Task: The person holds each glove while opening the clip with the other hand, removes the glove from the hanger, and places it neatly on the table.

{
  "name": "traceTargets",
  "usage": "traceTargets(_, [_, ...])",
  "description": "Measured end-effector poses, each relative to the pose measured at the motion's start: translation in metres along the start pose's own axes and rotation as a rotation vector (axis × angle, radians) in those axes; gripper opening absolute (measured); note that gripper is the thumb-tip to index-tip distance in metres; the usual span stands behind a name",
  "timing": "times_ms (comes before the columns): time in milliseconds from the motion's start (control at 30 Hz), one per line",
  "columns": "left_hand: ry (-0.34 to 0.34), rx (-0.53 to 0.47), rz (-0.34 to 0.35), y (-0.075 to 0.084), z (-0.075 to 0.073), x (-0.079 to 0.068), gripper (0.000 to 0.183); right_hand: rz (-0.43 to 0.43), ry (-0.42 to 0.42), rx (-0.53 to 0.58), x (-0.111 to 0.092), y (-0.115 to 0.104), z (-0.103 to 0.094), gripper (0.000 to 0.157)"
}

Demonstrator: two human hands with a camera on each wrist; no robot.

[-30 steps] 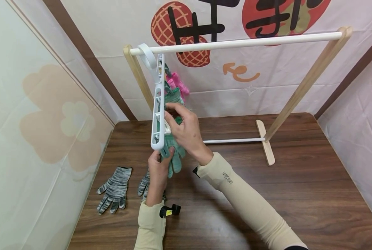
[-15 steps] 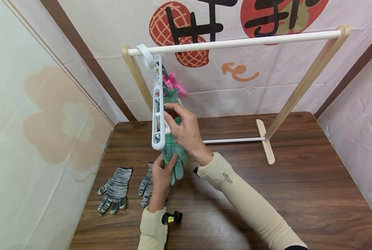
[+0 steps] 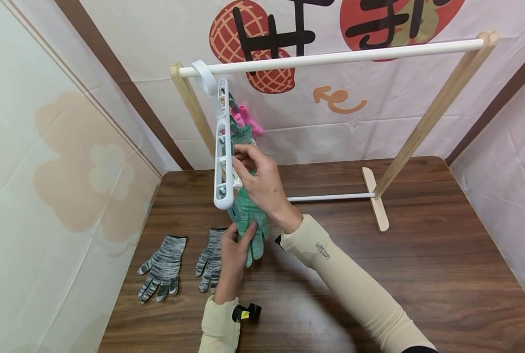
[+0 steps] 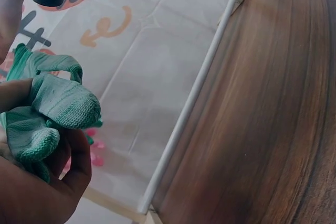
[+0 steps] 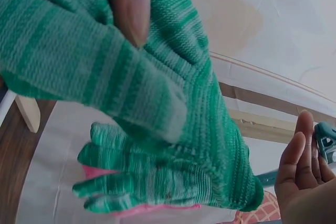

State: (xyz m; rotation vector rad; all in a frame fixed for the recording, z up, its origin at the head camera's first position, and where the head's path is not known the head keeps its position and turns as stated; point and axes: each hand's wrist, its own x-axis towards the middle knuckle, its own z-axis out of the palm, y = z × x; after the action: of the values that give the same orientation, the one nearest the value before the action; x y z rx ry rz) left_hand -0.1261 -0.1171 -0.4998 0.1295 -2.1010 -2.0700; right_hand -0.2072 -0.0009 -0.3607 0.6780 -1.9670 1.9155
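Note:
My left hand (image 3: 234, 257) pinches a green striped knit glove (image 3: 258, 242) by its finger end, thumb on top. In the left wrist view, its folded finger tips (image 4: 65, 100) show between my fingers. My right hand (image 3: 264, 184) is up at the side of a white clip hanger (image 3: 223, 200), gripping a teal clip (image 5: 325, 139) with thumb and fingers. The glove's cuff (image 5: 247, 195) lies near that hand in the right wrist view; whether the clip bites on it cannot be seen. Behind it hangs another green glove (image 3: 245, 135) and a pink glove (image 3: 249, 120).
The hanger hooks over the white rail (image 3: 342, 60) of a wooden-legged rack (image 3: 434, 117), at its left end. Two grey striped gloves (image 3: 163, 267) (image 3: 209, 260) lie on the brown table (image 3: 333, 294). A patterned cloth wall stands close behind.
My left hand has shifted right and slightly down with the glove's finger end, uncovering more of the second grey glove. The right hand stays at the hanger almost unmoved.

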Motion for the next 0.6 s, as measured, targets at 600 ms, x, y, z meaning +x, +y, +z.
traceTargets(600, [-0.067,0.021,-0.087,-0.006,0.004,-0.002,0.027,0.062,0.024,-0.122,-0.027,0.036,-0.049,0.025])
